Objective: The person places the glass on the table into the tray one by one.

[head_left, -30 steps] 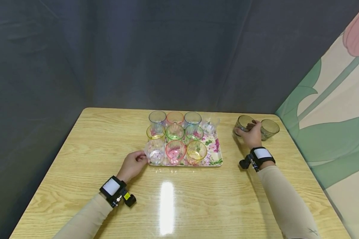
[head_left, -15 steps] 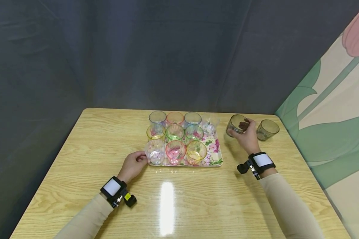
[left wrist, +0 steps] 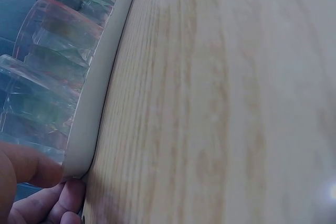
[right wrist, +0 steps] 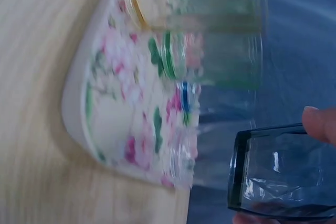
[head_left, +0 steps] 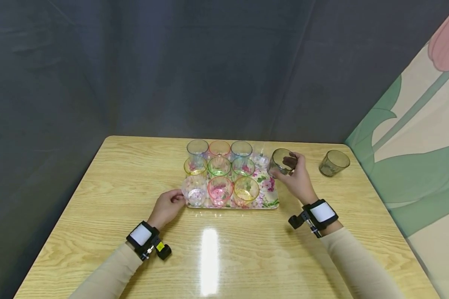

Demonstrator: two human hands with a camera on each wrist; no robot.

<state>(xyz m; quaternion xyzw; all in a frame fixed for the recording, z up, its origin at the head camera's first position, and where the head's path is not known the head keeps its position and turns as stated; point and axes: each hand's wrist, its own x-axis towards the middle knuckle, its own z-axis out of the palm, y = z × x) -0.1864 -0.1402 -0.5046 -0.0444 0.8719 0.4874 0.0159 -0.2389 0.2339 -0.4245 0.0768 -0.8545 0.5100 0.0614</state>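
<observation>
My right hand (head_left: 300,179) grips a smoky dark tumbler (head_left: 279,162) between thumb and fingers, over the right edge of the floral tray (head_left: 268,198). In the right wrist view the dark tumbler (right wrist: 283,174) is raised above the tray's level, its thick base toward the tray. Several clear and coloured tumblers stand in rows on the tray, among them a yellow tumbler (head_left: 246,192) and a pink tumbler (head_left: 220,192). My left hand (head_left: 166,208) pinches the tray's front left corner beside a clear tumbler (head_left: 194,192); its thumb (left wrist: 39,166) lies at the rim.
A second smoky tumbler (head_left: 334,163) stands on the wooden table (head_left: 284,257) at the far right. Dark cloth (head_left: 209,74) hangs behind the table's back edge. On the right is a wall hanging (head_left: 415,166) with a tulip pattern.
My right hand has carried the smoky tumbler leftward from beside its twin to the tray's right edge. The left hand has stayed at the tray corner.
</observation>
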